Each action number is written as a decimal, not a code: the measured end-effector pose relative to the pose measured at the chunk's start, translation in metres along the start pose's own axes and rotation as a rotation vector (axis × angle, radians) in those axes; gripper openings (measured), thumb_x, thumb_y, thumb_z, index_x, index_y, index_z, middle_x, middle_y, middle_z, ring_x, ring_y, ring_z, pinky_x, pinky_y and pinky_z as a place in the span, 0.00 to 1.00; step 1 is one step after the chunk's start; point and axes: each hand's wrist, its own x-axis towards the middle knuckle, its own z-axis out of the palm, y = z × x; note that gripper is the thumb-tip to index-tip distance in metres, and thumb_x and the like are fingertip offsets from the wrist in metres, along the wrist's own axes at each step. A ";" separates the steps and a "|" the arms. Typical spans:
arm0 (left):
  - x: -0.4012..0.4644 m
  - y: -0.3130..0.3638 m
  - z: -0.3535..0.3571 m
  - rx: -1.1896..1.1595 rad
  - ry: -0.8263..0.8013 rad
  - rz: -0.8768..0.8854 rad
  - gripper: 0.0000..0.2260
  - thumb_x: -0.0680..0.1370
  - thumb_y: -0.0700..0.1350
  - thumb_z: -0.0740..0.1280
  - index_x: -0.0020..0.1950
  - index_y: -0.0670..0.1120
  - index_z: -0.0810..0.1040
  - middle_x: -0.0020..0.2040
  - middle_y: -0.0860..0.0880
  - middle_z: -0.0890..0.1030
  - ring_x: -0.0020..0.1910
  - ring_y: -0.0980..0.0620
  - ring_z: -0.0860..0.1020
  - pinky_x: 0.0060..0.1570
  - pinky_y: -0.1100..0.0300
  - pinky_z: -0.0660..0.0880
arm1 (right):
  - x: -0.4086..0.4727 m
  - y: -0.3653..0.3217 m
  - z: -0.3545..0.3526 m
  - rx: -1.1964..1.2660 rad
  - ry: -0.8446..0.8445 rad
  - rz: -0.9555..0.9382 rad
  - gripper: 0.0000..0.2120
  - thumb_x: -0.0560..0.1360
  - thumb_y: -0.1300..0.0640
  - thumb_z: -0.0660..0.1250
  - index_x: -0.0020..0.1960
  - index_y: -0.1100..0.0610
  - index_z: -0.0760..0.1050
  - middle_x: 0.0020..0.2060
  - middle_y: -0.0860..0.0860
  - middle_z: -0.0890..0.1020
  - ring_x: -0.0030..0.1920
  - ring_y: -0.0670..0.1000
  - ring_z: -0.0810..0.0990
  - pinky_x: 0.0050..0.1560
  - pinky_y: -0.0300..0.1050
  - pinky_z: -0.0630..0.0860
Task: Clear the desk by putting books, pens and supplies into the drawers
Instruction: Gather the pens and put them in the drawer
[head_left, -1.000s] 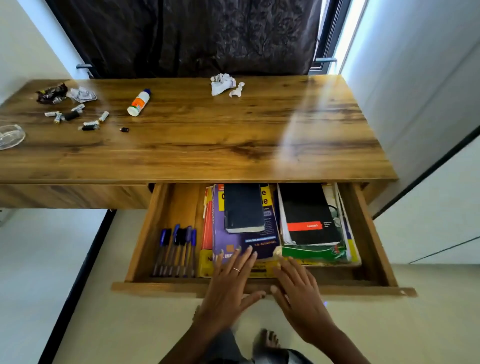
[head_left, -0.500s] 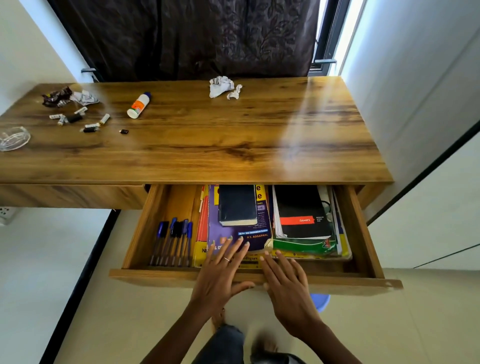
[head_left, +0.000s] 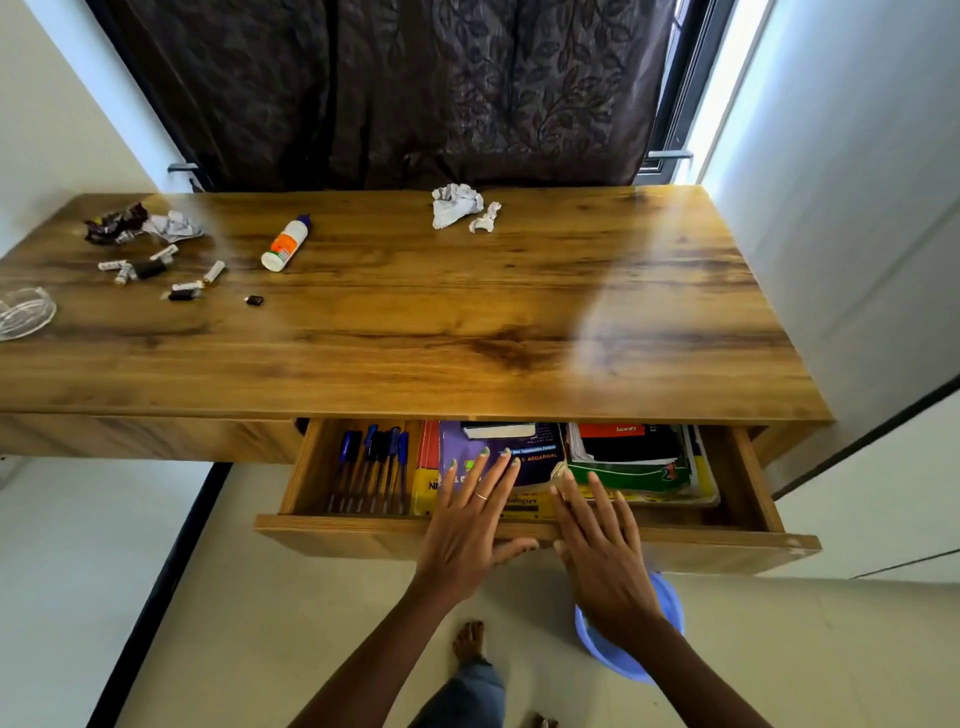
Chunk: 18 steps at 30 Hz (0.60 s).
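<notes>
A wooden desk (head_left: 415, 322) fills the view before a dark curtain (head_left: 395, 88). Under its near edge my drawer (head_left: 530, 540) stands partly pulled out, its front panel toward me. Inside, books (head_left: 524, 457) lie stacked in the middle and right, a purple one on top in the middle, a black-and-green pile (head_left: 634, 457) to the right; a row of blue pens (head_left: 371, 467) lies along the left side.

My left hand (head_left: 467, 535) rests flat over the drawer's front edge, fingers straight and spread across the purple book, thumb along the panel, grip apart. My right hand (head_left: 602, 556) lies just beside it, fingers straight over the edge, grip apart too, holding nothing.

On the floor below my right wrist sits a blue bowl (head_left: 670, 613), partly hidden. My bare foot (head_left: 467, 642) shows between my arms.

Far on the desk: crumpled paper (head_left: 457, 205) near the middle, a glue bottle (head_left: 285, 244) lying on its side to the left, wrappers (head_left: 140, 226) and small scattered bits (head_left: 156, 273) at far left, and a clear dish (head_left: 23, 312) at the left edge.
</notes>
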 end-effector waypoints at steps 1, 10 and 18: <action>0.006 -0.002 0.000 0.000 0.008 0.001 0.38 0.75 0.71 0.48 0.76 0.46 0.57 0.76 0.47 0.61 0.75 0.46 0.60 0.69 0.42 0.63 | 0.005 0.001 0.001 -0.004 0.007 0.023 0.26 0.80 0.48 0.42 0.76 0.56 0.55 0.76 0.54 0.56 0.75 0.58 0.53 0.71 0.59 0.54; 0.059 -0.023 0.003 0.047 0.146 0.051 0.40 0.74 0.71 0.50 0.77 0.44 0.57 0.77 0.46 0.59 0.76 0.46 0.55 0.70 0.41 0.53 | 0.055 0.015 0.005 -0.058 0.071 0.082 0.28 0.81 0.46 0.40 0.74 0.61 0.57 0.74 0.58 0.58 0.75 0.58 0.55 0.71 0.59 0.55; 0.093 -0.032 -0.002 0.059 0.222 0.088 0.35 0.73 0.66 0.60 0.74 0.48 0.65 0.73 0.50 0.67 0.73 0.49 0.65 0.71 0.44 0.48 | 0.095 0.024 0.004 -0.110 0.168 0.074 0.28 0.78 0.48 0.51 0.73 0.62 0.60 0.73 0.57 0.64 0.73 0.56 0.59 0.71 0.56 0.56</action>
